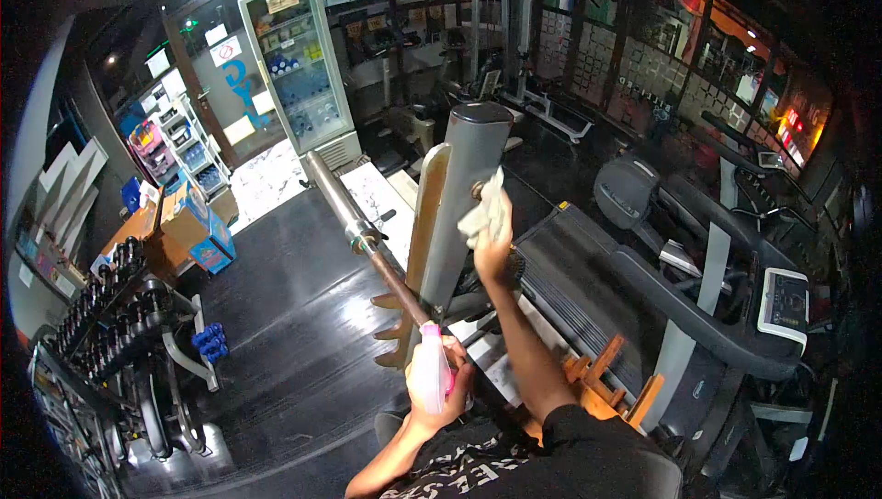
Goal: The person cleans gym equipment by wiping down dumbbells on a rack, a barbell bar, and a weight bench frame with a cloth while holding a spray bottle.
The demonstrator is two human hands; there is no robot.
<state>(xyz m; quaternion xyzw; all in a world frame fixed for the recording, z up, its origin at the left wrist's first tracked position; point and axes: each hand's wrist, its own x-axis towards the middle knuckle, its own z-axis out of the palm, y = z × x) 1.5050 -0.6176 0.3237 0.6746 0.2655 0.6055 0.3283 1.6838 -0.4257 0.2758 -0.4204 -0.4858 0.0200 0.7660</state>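
My left hand [424,393] is closed around a pink and white spray bottle [434,352], low in the middle of the view. Most of the bottle is hidden by my fingers. My right hand [493,253] is raised and grips a pale cloth [489,212], which lies against the side of a grey upright post [464,182]. A metal barbell [342,205] runs from the upper left toward my left hand, beside the post. Along the post's left side is a brown-edged plate [428,214] with hooked notches lower down.
A treadmill [588,269] stands close on the right, with an orange frame [606,384] near my right elbow. On the left are a dumbbell rack [119,315] and a cardboard box [188,219]. A glass-door fridge [299,67] stands at the back.
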